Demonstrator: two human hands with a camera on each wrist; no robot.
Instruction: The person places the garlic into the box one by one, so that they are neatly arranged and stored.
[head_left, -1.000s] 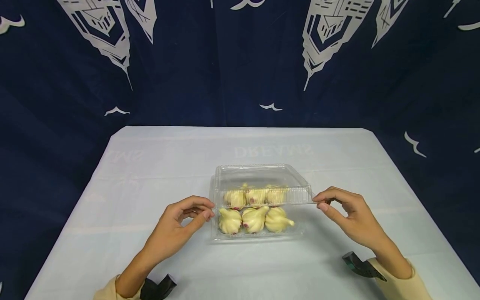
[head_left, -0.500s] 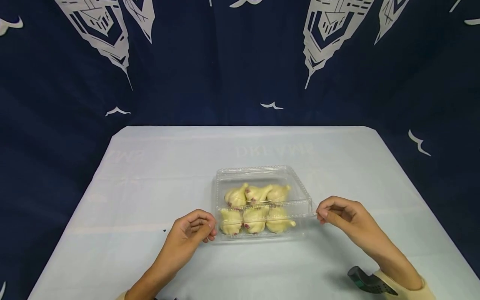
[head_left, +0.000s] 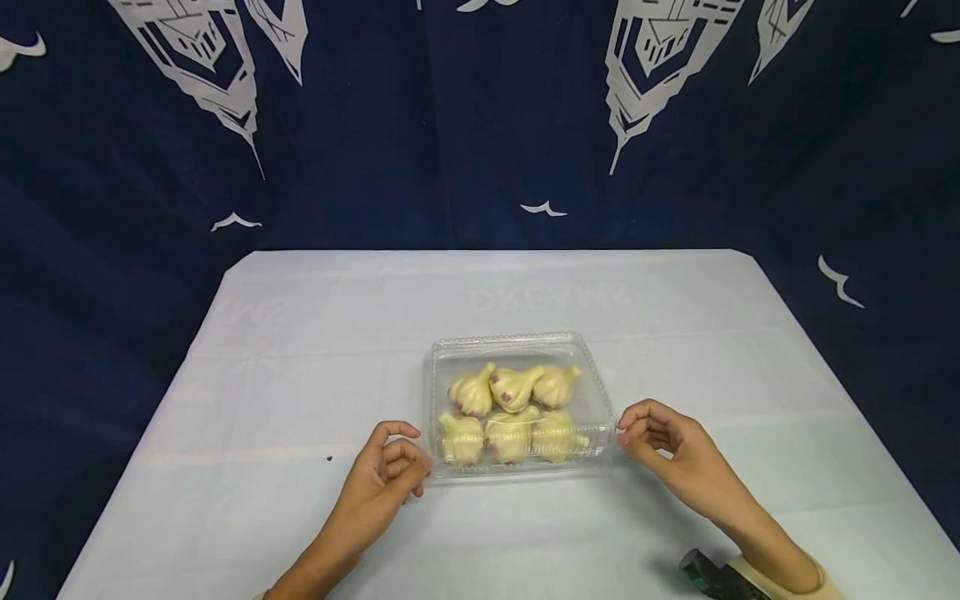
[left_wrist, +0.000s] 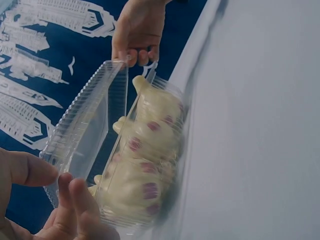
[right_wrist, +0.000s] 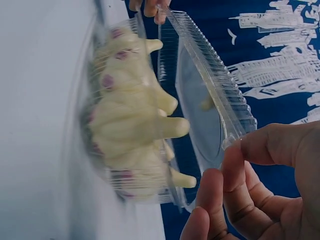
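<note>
A clear plastic clamshell container (head_left: 600, 392) sits mid-table, holding several pale garlic bulbs (head_left: 514, 388) in two rows. Purple marks show on the bulbs (left_wrist: 150, 132) in the left wrist view. Its hinged lid (right_wrist: 207, 65) slants over the bulbs in both wrist views, with a gap at the near side; the head view has it low over them. At the lid's near left corner, my left hand (head_left: 386, 471) pinches the edge between thumb and fingers. My right hand (head_left: 667, 450) pinches the lid's near right corner by thumb and fingertips.
A white cloth with faint lettering covers the table (head_left: 262, 400). Behind and beside it hangs a dark blue curtain (head_left: 450, 125) with white building prints. A tiny dark speck (head_left: 329, 458) lies left of my left hand. A black wrist device (head_left: 720, 577) sits by the right sleeve.
The lid has swung down toward me, from over the back row to over both rows. Both hands have come down with it, the right also shifting inward lately.
</note>
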